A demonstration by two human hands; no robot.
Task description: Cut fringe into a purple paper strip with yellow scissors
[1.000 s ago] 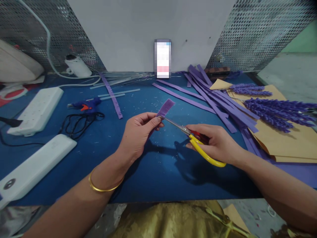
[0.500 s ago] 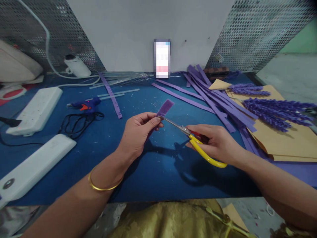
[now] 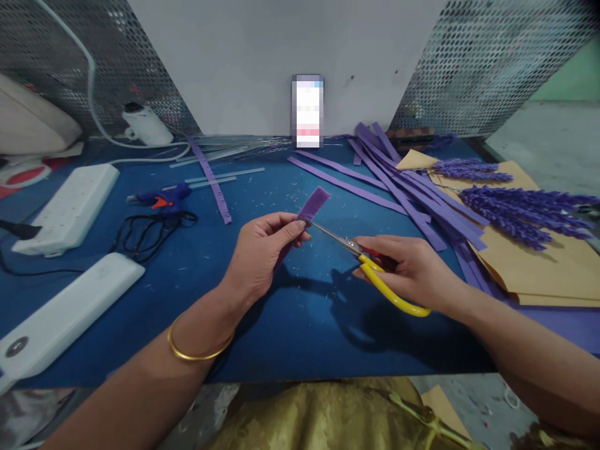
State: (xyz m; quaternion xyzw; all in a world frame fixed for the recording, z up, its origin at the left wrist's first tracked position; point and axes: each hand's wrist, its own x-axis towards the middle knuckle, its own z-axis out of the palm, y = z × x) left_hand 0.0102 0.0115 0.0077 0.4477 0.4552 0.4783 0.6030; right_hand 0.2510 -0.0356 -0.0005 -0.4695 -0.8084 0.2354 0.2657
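Purple strip [image 3: 315, 203] pinched in left fingers [image 3: 290, 232]; right fingers [image 3: 391, 245] grip yellow-handled scissors [image 3: 369, 265], tips at strip.

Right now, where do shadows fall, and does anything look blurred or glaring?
Head view: scissors and right hand throw a dark shadow on the table; head view again: the phone glows mostly white, broken into coarse blocks.

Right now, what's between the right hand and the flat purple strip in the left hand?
The yellow-handled metal scissors, seen in the head view: held in the right hand, their slim blades span the gap to the flat purple strip.
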